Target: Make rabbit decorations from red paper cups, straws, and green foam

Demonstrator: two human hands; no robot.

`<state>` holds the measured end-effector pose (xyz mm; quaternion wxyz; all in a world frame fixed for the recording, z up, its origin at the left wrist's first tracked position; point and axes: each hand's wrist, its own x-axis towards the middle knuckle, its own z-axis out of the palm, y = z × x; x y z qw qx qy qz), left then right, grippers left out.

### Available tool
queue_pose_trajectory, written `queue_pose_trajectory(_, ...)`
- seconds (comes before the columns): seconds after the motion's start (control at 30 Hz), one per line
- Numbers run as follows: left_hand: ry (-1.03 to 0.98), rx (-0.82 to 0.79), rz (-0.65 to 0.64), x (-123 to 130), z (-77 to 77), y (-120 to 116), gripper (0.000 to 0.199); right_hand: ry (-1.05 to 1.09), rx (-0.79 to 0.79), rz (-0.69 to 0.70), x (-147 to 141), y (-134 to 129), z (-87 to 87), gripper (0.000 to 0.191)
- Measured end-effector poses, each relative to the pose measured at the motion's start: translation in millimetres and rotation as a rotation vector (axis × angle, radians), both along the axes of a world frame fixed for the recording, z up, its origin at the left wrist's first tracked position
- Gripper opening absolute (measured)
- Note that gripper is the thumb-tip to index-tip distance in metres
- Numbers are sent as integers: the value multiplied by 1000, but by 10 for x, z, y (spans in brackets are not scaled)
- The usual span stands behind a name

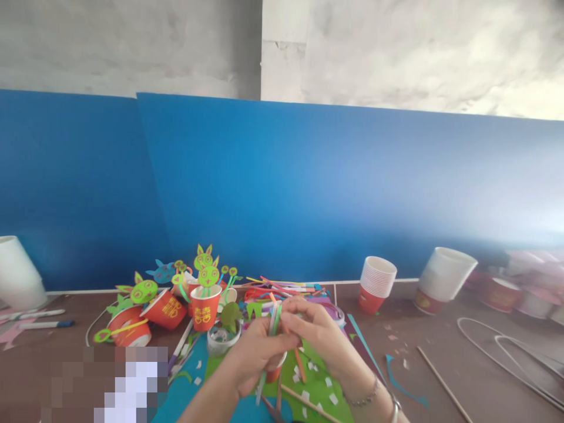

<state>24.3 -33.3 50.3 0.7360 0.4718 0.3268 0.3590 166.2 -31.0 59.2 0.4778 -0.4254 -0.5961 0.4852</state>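
Observation:
My left hand [251, 358] is closed around thin plastic straws [275, 320], pale green and whitish, standing nearly upright. My right hand [311, 326] has its fingers pinched against the same straws from the right, close to the left thumb; the exact pinch point is partly hidden. An orange straw [300, 364] slants down below the right fingers. Under the hands, a red paper cup [274, 374] shows only in part. Scissors [274, 409] lie below it. A green paper sheet [324, 388] with small white scraps lies beneath, beside blue paper [189, 396].
Left of the hands stand red paper cups [205, 311] with green animal-face cutouts on straws. A clear tape roll [224, 339] lies nearer. Stacked cups [378, 282] and larger white cups [445, 276] stand right. A thin stick [443, 382] and wire [511, 358] lie on the brown table.

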Motion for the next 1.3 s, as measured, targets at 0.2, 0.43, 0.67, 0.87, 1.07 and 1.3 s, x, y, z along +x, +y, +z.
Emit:
queue_pose_trajectory(0.2, -189, -142, 142, 18, 50, 30, 29, 295, -122, -88, 34, 17, 13, 26)
queue_pose_trajectory(0.43, -120, -36, 321, 44, -61, 68, 31, 0, -27, -104, 31, 39, -51, 19)
queue_pose_trajectory(0.67, 73, 87, 393, 55, -148, 33, 36, -232, 89, -198, -44, 42, -125, 18)
queue_pose_trajectory(0.87, 13, 93, 447, 99, -147, 8, 34, -248, 144, -227, -75, 22, -110, 22)
queue_pose_trajectory(1.07, -255, -162, 287, 141, -97, -7, 33, -242, 112, -223, -54, 34, -103, 18)
queue_pose_trajectory(1.3, -306, -254, 238, 102, 6, -17, 20, -277, 173, -223, -7, 20, -58, 15)
